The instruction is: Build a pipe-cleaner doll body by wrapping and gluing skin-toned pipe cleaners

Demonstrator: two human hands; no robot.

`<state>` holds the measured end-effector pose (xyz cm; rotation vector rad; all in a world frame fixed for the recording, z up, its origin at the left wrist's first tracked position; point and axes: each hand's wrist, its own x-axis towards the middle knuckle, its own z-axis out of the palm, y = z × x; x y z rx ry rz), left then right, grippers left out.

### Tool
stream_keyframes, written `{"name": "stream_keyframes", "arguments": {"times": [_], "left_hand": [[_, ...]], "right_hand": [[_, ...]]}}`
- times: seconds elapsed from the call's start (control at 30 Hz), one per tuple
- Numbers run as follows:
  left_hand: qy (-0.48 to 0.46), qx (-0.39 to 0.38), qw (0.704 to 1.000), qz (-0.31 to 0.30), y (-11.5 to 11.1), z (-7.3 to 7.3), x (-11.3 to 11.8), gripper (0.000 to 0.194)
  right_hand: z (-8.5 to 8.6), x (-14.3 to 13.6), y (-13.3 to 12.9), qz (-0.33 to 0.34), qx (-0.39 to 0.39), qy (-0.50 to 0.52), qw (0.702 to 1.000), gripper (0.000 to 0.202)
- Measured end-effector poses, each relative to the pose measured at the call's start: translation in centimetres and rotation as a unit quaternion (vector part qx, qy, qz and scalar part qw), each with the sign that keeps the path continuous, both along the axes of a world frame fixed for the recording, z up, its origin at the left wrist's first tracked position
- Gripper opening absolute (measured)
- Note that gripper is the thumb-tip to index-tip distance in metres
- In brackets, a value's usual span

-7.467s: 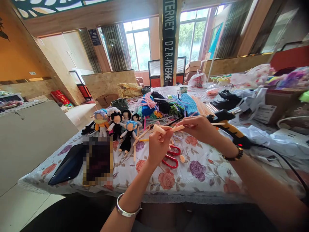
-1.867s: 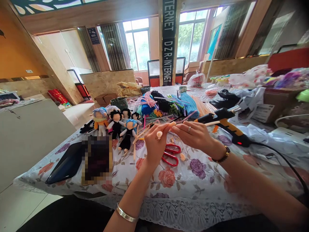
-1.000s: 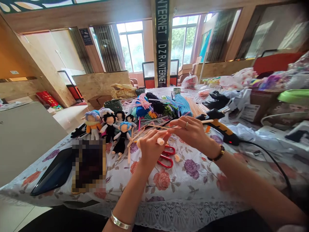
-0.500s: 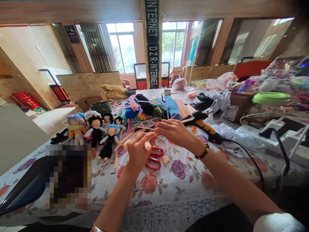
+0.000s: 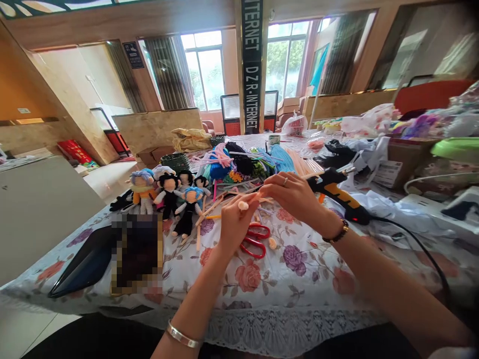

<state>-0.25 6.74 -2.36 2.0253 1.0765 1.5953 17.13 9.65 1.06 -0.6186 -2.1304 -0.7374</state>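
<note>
My left hand (image 5: 239,219) is closed around a peach fuzzy piece that looks like a coiled pipe cleaner (image 5: 243,205), its rounded end poking out by the thumb. Close against it, my right hand (image 5: 291,195) pinches a peach strand at the left hand's fingertips; the fingers hide most of it. Below the hands lie red-handled scissors (image 5: 254,242), their blades covered by the left hand. A small peach coil (image 5: 272,243) rests beside them. Just beyond my right wrist, a black and yellow glue gun (image 5: 339,194) lies with a red light on.
Several small dolls (image 5: 170,197) stand at the left, behind a dark case (image 5: 88,259) and a blurred patch. Bundles of coloured pipe cleaners (image 5: 220,167) lie at the back. The glue gun's black cord (image 5: 415,232) runs right, near a white power strip (image 5: 460,204) and a cardboard box (image 5: 406,157).
The view has shifted, so everything sits further right. My left hand has turned, and one peach end shows at it where two showed before. Both hands remain together.
</note>
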Motion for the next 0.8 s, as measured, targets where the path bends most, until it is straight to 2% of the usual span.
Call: {"name": "stream_keyframes", "arguments": {"times": [0.1,0.17,0.27,0.43,0.53,0.63,0.73,0.8], "left_hand": [[-0.115,-0.114,0.985,-0.064,0.4,0.1,-0.1,0.028],[-0.179,-0.158,0.965,-0.105,0.7,0.0,-0.2,0.031],[-0.232,-0.183,0.945,-0.143,1.1,-0.1,-0.4,0.031],[-0.272,-0.184,0.932,-0.155,1.3,-0.4,-0.5,0.03],[-0.273,-0.177,0.935,-0.139,1.3,-0.4,-0.5,0.033],[-0.229,-0.145,0.958,-0.092,1.1,-0.2,-0.5,0.032],[-0.148,-0.055,0.987,-0.025,0.5,0.1,-0.5,0.024],[-0.094,0.026,0.995,0.021,0.2,0.1,-0.4,0.019]], "right_hand": [[-0.3,-0.3,-0.1,0.007,0.013,0.042,0.999,0.011],[-0.5,-0.6,-0.3,0.007,0.012,0.048,0.999,0.009],[-0.9,-0.8,-0.5,0.001,0.01,0.037,0.999,0.008],[-1.0,-1.3,-0.8,-0.01,0.014,0.014,1.0,0.01],[-1.2,-1.8,-1.0,-0.002,0.009,0.012,1.0,0.013],[-1.4,-2.1,-1.0,0.006,-0.001,0.024,1.0,0.016],[-1.6,-2.0,-1.0,0.021,0.006,0.03,0.999,0.013],[-1.6,-1.9,-1.1,0.029,0.019,0.033,0.999,0.011]]}}
